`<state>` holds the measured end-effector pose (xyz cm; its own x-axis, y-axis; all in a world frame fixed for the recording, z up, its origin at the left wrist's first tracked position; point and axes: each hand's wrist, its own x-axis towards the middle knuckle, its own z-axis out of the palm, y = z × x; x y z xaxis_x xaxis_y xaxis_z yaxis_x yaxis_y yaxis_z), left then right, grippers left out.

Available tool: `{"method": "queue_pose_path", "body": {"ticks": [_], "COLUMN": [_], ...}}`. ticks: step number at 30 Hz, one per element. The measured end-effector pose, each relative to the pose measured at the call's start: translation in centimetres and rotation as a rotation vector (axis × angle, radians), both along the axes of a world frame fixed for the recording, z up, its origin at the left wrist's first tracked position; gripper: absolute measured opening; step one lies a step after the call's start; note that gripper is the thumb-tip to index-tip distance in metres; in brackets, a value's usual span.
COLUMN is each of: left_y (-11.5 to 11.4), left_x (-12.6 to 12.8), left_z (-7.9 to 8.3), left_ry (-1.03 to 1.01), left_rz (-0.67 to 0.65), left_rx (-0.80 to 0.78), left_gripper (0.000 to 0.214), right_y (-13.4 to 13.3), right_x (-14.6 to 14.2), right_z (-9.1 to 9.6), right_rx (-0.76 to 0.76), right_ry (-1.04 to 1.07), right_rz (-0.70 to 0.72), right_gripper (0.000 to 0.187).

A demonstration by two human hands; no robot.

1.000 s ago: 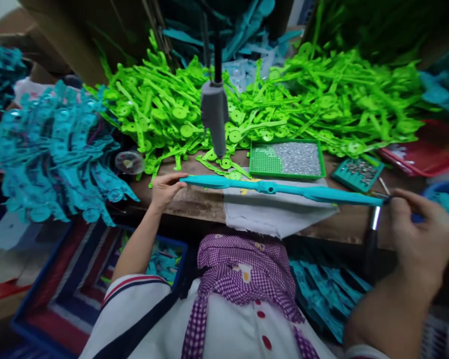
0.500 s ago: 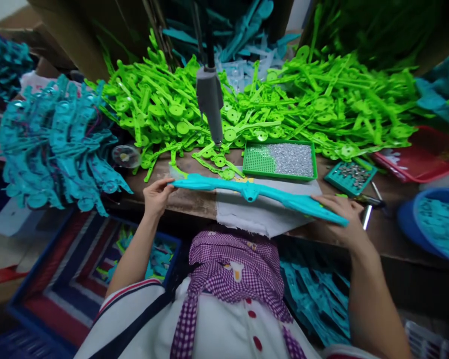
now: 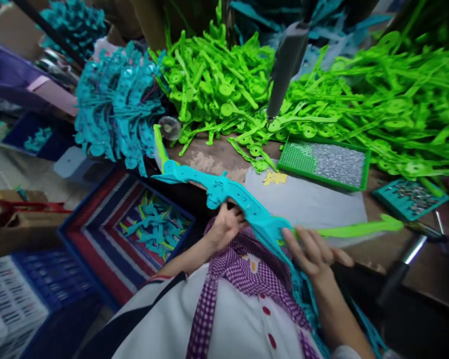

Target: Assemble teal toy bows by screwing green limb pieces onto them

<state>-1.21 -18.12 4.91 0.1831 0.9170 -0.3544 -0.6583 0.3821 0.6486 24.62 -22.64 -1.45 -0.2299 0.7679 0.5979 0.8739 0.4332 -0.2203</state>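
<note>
A long teal plastic bow-shaped piece [image 3: 224, 192] is held between both hands in front of my chest, slanting from upper left down to the right. My left hand [image 3: 224, 227] is closed on its middle from below. My right hand [image 3: 314, 249] grips its lower right part, fingers partly spread, and a thin bright green strip [image 3: 359, 229] sticks out to the right from under those fingers. Another green tip [image 3: 159, 144] shows at the piece's left end.
A large heap of green plastic parts [image 3: 322, 94] covers the back of the wooden bench [image 3: 217, 159]. A grey hanging tool [image 3: 284, 70], a green tray of small silver bits [image 3: 325, 162], a teal tray [image 3: 407, 197], a hammer [image 3: 411, 254], a bundle of teal parts [image 3: 115, 104] and a striped blue box [image 3: 134, 229] surround me.
The teal piece has been lifted off the bench toward my chest and tilted; my left hand slid from its end to its middle. My view has swung left and down.
</note>
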Motion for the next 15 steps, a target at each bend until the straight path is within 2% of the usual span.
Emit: {"method": "queue_pose_path", "body": {"ticks": [1, 2, 4, 5, 8, 10, 13, 15], "left_y": [0.4, 0.7, 0.8, 0.5, -0.9, -1.5, -1.5, -1.6], "left_x": [0.3, 0.3, -0.3, -0.7, -1.2, -1.1, -1.9, -3.7], "left_z": [0.3, 0.7, 1.6, 1.9, 2.1, 1.6, 0.9, 0.7], "left_ry": [0.016, 0.033, 0.061, 0.067, 0.076, 0.078, 0.109, 0.207], "left_rz": [0.069, 0.156, 0.318, 0.37, 0.383, 0.33, 0.322, 0.421], "left_rx": [-0.02, -0.033, -0.033, -0.014, 0.071, 0.121, 0.198, 0.27], "left_gripper": [0.096, 0.085, 0.063, 0.056, 0.044, 0.045, 0.056, 0.068], "right_y": [0.6, 1.0, 1.1, 0.9, -0.4, -0.7, 0.2, 1.2], "right_x": [-2.1, -3.9, -6.4, -6.7, -4.4, -1.4, 1.4, 0.2], "right_z": [0.5, 1.0, 2.4, 3.1, 5.0, 5.8, 6.0, 5.4], "right_rx": [0.189, 0.303, 0.331, 0.278, 0.101, 0.019, -0.043, -0.043], "right_ry": [-0.068, -0.115, -0.164, -0.174, -0.169, -0.218, -0.318, -0.316], "right_rz": [0.077, 0.125, 0.198, 0.222, 0.157, 0.073, 0.195, 0.34], "right_gripper": [0.034, 0.039, 0.047, 0.053, 0.076, 0.079, 0.065, 0.05]}}
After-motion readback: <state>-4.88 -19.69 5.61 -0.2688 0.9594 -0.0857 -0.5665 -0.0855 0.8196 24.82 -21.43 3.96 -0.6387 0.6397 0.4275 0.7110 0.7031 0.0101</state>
